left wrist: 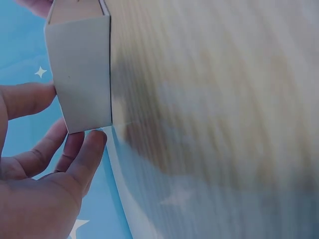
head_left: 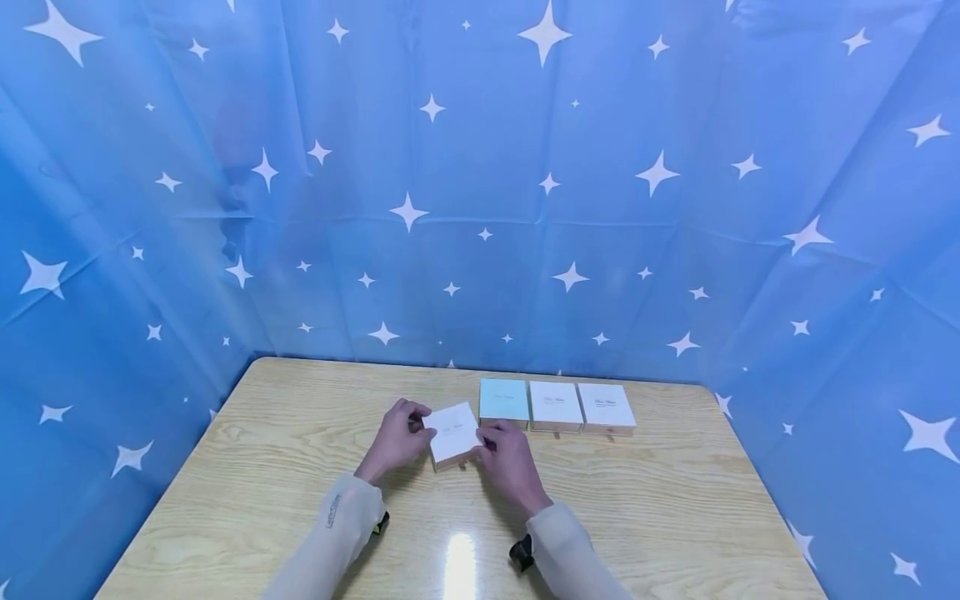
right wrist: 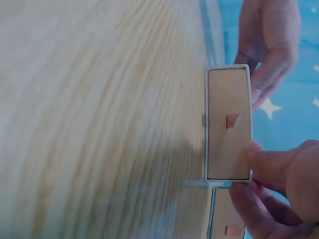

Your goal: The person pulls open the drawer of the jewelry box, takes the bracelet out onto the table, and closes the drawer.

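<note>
Boxes (head_left: 453, 431), sleeve (head_left: 341, 521) lettered; none legible

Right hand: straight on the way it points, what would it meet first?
The held white box; the right hand grips its right end, so there seems no gap ahead. Beyond is unclear.

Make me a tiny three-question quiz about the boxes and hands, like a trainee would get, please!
1. True or false: the left hand and right hand hold the same white box.
2. How many other boxes are lined up in a row?
3. In the head view, what colour is the row's far-left box? A) red, B) light blue, C) black.

Key: 1. True. 2. Three. 3. B.
</note>
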Tool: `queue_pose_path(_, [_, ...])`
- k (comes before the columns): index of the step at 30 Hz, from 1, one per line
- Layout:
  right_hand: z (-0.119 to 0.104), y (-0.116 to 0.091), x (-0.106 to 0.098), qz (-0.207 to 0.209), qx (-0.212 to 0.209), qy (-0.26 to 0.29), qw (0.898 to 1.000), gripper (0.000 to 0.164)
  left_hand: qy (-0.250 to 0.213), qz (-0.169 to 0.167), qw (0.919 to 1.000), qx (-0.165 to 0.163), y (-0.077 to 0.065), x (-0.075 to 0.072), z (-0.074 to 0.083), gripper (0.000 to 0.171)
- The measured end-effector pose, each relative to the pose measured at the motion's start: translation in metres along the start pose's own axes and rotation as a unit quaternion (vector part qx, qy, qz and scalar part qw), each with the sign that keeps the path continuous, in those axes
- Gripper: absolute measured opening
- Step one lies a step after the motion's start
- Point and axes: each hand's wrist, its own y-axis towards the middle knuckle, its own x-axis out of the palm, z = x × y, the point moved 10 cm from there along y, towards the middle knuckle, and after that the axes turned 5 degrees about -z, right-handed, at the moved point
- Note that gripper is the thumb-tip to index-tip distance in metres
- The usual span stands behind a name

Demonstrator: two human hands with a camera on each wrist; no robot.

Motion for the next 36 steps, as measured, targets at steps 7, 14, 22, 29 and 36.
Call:
queue_pose_path(7, [0.014, -0.008, -0.002, -0.022, 0.051, 0.057, 0.997, 0.032, -0.013, 0.001, 0.9999, 0.0, -0.011, 0.005, 0.001, 0.027])
queue_pose_path(14, [0.029, -0.019, -0.006, -0.039, 0.105, 0.091, 0.99, 0.03, -0.027, -0.007, 0.9994, 0.021, -0.025, 0.014, 0.009, 0.031])
queue_pose_path(22, [0.041, -0.03, -0.015, -0.05, 0.131, 0.099, 0.985, 0.027, -0.024, -0.023, 0.9981, 0.053, -0.045, 0.027, 0.02, 0.037])
queue_pose_path(29, [0.047, -0.036, -0.022, -0.047, 0.122, 0.114, 0.985, 0.025, -0.038, -0.037, 0.9983, 0.024, -0.065, 0.04, 0.022, 0.043])
queue_pose_path(36, [0.046, -0.042, -0.025, -0.051, 0.106, 0.117, 0.986, 0.022, -0.044, -0.021, 0.9987, 0.012, -0.085, 0.048, 0.027, 0.052])
